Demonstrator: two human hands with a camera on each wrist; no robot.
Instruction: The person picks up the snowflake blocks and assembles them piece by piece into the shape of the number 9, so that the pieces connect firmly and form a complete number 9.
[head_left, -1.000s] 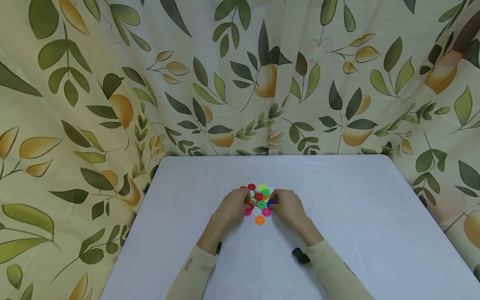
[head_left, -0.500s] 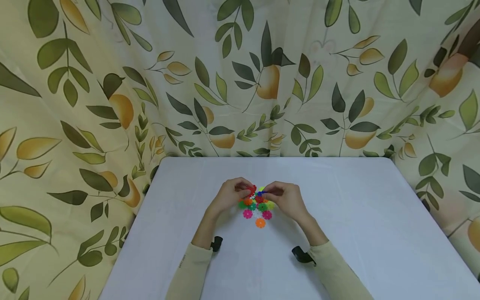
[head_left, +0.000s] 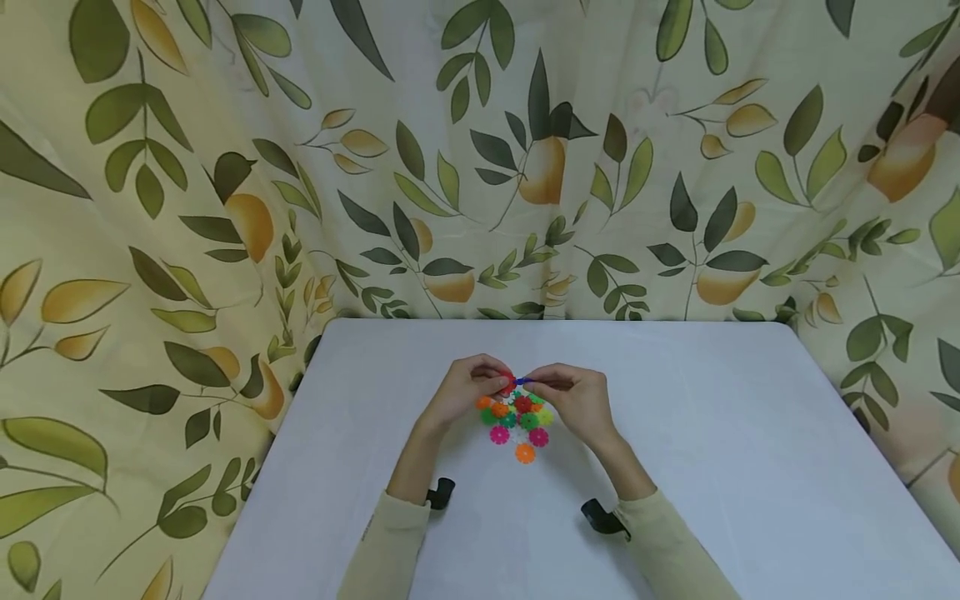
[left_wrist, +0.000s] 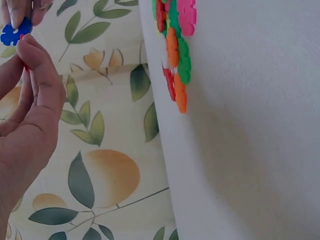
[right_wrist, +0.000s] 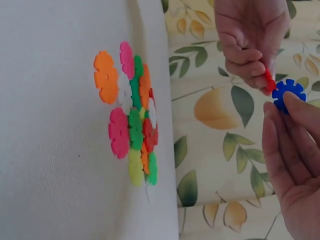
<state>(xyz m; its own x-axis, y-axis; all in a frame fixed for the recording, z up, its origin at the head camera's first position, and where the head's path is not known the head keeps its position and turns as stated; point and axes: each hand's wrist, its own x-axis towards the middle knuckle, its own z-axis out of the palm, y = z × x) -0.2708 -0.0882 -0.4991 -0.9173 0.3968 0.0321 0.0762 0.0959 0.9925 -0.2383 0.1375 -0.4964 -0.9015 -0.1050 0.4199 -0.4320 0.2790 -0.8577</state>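
My left hand (head_left: 467, 395) pinches a red notched plastic disc (right_wrist: 269, 80) between thumb and fingers. With thumb and fingertips, my right hand (head_left: 581, 403) holds a blue notched disc (right_wrist: 290, 94). Both discs are raised above the table, edge to edge and at an angle to each other. Whether their slots are engaged, I cannot tell. Just below the hands lies a loose cluster of similar discs in several colours, among them an orange disc (head_left: 525, 453), a pink disc (head_left: 538, 437) and a green disc (right_wrist: 135, 128). Some overlap, and the hands hide none of the front ones.
The discs lie on a table with a white cover (head_left: 675, 467). A leaf-and-fruit patterned curtain (head_left: 480, 167) hangs behind the far edge and along the sides. Dark cameras are worn at both wrists, one (head_left: 604, 518) at the right sleeve.
Both hands have lifted off the cluster with a red and a blue disc and come together above it. The two discs now meet edge to edge.
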